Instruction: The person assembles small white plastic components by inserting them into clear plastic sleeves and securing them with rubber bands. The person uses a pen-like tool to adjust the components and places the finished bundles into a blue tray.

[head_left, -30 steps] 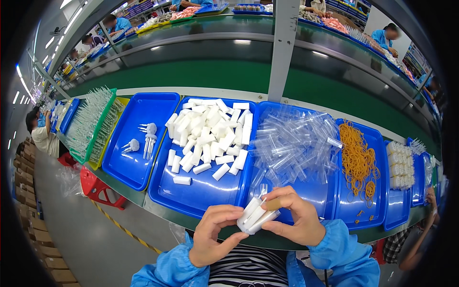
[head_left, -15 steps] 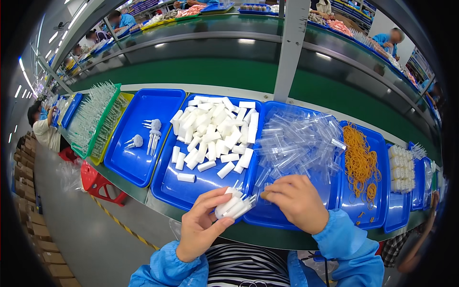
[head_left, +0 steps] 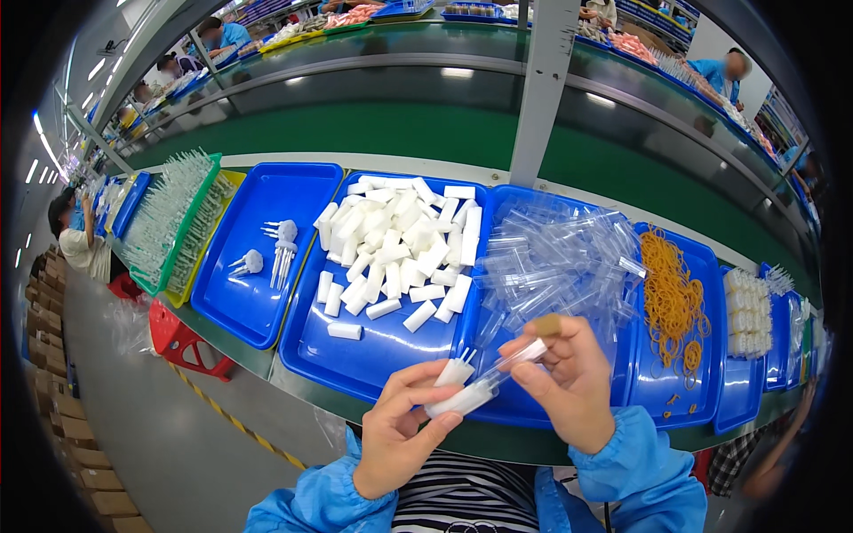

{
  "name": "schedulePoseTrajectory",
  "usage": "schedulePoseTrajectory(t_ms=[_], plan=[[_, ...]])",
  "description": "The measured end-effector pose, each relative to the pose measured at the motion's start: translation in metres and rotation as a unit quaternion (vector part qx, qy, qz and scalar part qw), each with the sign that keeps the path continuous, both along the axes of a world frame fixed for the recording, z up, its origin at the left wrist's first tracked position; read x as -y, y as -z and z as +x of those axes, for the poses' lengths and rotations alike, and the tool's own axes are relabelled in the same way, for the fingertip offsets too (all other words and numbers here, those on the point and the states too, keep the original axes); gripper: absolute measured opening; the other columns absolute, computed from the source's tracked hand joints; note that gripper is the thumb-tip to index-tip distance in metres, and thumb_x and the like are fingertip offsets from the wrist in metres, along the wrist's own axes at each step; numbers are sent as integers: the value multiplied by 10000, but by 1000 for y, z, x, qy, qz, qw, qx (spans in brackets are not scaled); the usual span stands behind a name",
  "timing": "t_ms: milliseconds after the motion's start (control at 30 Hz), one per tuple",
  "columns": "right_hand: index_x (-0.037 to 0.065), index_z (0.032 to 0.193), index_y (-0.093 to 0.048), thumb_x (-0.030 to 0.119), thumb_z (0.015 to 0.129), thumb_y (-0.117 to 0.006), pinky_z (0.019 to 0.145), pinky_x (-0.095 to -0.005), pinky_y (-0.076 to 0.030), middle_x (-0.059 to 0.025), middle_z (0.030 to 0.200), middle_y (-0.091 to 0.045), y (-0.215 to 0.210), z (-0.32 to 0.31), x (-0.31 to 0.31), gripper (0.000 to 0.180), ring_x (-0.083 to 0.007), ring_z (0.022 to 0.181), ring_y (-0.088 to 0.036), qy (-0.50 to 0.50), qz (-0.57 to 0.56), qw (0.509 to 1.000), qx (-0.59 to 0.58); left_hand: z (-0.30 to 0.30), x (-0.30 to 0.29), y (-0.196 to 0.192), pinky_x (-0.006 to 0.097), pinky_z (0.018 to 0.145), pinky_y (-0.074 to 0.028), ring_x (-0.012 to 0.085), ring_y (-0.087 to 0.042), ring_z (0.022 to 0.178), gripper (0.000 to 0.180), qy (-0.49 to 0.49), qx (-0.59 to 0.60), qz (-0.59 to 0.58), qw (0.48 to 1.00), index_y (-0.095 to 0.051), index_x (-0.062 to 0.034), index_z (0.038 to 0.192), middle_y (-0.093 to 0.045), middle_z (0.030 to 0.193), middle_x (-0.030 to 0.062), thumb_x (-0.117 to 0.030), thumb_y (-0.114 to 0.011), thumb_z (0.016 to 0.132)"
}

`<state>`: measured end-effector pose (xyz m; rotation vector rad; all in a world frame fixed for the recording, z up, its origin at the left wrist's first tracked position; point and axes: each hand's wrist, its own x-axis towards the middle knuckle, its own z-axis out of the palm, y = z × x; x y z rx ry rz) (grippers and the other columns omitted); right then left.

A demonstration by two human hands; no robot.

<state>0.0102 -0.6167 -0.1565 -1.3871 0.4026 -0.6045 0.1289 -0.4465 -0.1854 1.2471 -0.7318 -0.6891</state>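
My left hand (head_left: 400,431) grips a small bunch of white sticks (head_left: 455,373) and the lower end of a clear plastic tube (head_left: 484,384). My right hand (head_left: 564,382) pinches the tube's upper end, so both hands hold it slanted over the table's near edge. Just beyond lie a blue tray of white foam sticks (head_left: 395,244) and a blue tray heaped with clear tubes (head_left: 555,258).
At the left a blue tray (head_left: 258,298) holds a few finished white bundles, beside a green tray of clear parts (head_left: 164,218). Orange rubber bands (head_left: 671,298) fill a tray at the right. A green conveyor (head_left: 426,133) runs behind. Other workers sit further along.
My hands parted, then came together again. My right hand reached into the tube tray and now holds a clear tube, which sits against the white sticks in my left hand.
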Motion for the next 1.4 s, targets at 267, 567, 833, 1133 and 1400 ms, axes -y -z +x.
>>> schedulePoseTrajectory(t_ms=[267, 567, 833, 1133, 1400], plan=[[-2, 1148, -532, 96, 892, -739, 945, -335, -482, -126, 1072, -683, 9, -4, 2, 344, -190, 1041, -656, -58, -51, 997, -28, -4, 2, -2, 383, 1034, -533, 305, -530, 1273, 282, -25, 20, 13, 999, -640, 51, 1157, -451, 1374, 192, 90, -665, 878], [44, 1078, -599, 105, 847, -778, 933, -349, -467, -81, 1037, -703, 10, -7, 7, 298, -201, 1025, -662, -23, -378, 925, -29, -7, -1, 8, 344, 975, -553, 273, -568, 1217, 258, -1, 27, -1, 1000, -669, 44, 1132, -487, 1340, 184, 81, -675, 877], [46, 1061, -615, 101, 840, -780, 918, -345, -467, -91, 1049, -701, 14, -14, -3, 281, -205, 1040, -645, -36, -162, 985, -49, -11, 4, 1, 320, 933, -558, 254, -607, 1158, 230, -57, 36, 31, 997, -695, 36, 1102, -532, 1287, 176, 63, -694, 874], [11, 1091, -562, 94, 871, -757, 985, -356, -447, -127, 1044, -692, 15, -14, 11, 306, -191, 1056, -639, -42, 2, 998, -38, -10, 0, -4, 335, 940, -544, 263, -618, 1141, 317, -29, 131, 47, 990, -686, 15, 1186, -531, 1327, 170, 27, -712, 870], [26, 1075, -577, 73, 850, -772, 944, -345, -465, -139, 1041, -692, 20, -21, 2, 301, -190, 1037, -636, -12, -26, 999, -14, -18, 1, -3, 331, 913, -559, 246, -627, 1122, 298, -46, 85, 40, 995, -703, -4, 1158, -556, 1288, 173, 25, -724, 862]])
